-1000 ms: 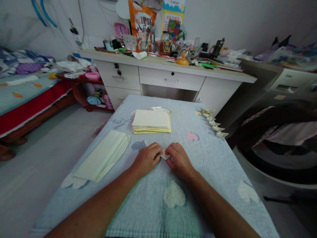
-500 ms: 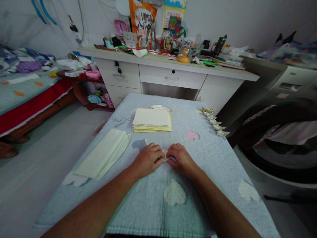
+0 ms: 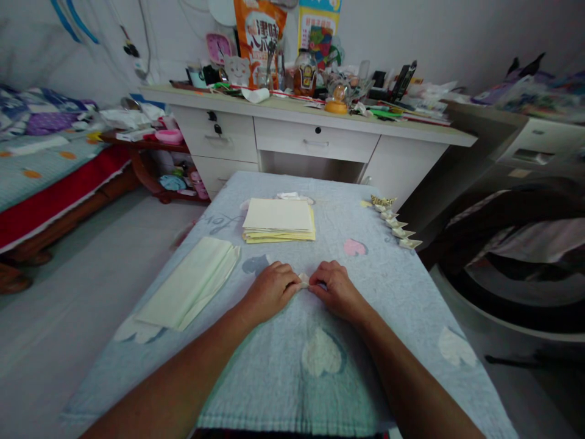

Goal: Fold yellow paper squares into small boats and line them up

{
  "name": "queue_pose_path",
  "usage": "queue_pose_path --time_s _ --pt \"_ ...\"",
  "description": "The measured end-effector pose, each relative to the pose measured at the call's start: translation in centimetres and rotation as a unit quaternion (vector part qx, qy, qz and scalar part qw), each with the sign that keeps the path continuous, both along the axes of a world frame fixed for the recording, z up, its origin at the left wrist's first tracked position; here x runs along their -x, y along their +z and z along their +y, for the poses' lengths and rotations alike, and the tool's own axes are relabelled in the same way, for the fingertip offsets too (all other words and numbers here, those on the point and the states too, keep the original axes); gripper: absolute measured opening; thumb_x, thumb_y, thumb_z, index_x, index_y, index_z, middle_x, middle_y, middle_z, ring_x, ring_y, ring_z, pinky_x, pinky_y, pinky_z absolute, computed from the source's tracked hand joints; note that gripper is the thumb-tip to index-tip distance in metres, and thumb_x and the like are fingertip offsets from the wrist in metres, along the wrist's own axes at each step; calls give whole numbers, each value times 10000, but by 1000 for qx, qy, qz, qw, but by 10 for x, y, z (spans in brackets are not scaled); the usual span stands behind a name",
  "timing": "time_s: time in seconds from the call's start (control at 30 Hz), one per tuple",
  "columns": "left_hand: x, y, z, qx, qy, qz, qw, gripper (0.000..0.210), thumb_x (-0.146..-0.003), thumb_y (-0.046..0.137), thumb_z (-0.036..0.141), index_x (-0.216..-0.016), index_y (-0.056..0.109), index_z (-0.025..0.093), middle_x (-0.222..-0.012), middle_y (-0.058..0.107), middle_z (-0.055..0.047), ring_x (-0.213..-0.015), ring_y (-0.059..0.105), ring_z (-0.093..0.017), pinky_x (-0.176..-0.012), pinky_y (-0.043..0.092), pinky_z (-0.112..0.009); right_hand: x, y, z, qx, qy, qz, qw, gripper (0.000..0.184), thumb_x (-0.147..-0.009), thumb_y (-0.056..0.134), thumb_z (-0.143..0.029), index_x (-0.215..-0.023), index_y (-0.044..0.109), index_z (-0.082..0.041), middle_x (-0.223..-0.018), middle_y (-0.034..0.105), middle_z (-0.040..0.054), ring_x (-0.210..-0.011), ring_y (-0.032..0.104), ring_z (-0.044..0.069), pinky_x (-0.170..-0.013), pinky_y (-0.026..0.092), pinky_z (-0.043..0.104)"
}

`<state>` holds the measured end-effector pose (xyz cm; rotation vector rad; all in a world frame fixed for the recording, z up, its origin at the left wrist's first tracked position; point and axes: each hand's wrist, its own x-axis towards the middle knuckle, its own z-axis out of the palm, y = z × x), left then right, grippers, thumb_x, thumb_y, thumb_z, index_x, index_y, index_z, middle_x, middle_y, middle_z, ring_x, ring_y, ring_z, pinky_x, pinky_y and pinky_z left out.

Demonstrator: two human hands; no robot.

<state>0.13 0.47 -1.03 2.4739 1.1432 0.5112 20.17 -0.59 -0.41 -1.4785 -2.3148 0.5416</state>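
Between my two hands, over the middle of the cloth-covered table [image 3: 274,378], is a small piece of folded pale paper [image 3: 303,280]. My left hand [image 3: 273,289] pinches its left side between thumb and fingers. On the other side, my right hand [image 3: 336,289] pinches the right end. The fingers hide much of the paper, so its full shape cannot be made out. Beyond the hands lies a stack of cream and yellow paper sheets [image 3: 278,214]. To the left rests a folded pale green paper or cloth bundle [image 3: 187,283].
Several small folded paper boats [image 3: 397,227] stand in a row along the table's right edge. Behind the table is a white desk [image 3: 315,139] crowded with a jar [image 3: 305,74], an orange bag [image 3: 259,38] and other items. A front-loading washing machine [image 3: 525,262] stands at right, a bed [image 3: 50,164] at left.
My fingers have shifted slightly on the small paper, and its near point no longer shows below them. The view has moved a little; the stack and boats stay in place.
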Motion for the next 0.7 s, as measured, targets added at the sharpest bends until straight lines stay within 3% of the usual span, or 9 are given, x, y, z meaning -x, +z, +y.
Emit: queue_pose_path --time_s 0.37,0.7 --pt "-3 3 1 1 91 33 995 161 -870 547 291 -767 625 195 -837 599 -31 -864 518 -207 -769 354 -342 8 6 -2 29 -64 -38 997 137 -876 578 -243 -801 673 -180 -822 618 35 -837 495 175 -754 293 301" --pt "-5 -1 -1 13 121 31 992 139 -843 591 310 -760 618 202 -877 594 -25 -912 518 -210 -800 335 -350 12 0 0 29 -89 -76 993 190 -897 540 -296 -805 661 -183 -849 618 50 -844 489 189 -724 263 312"
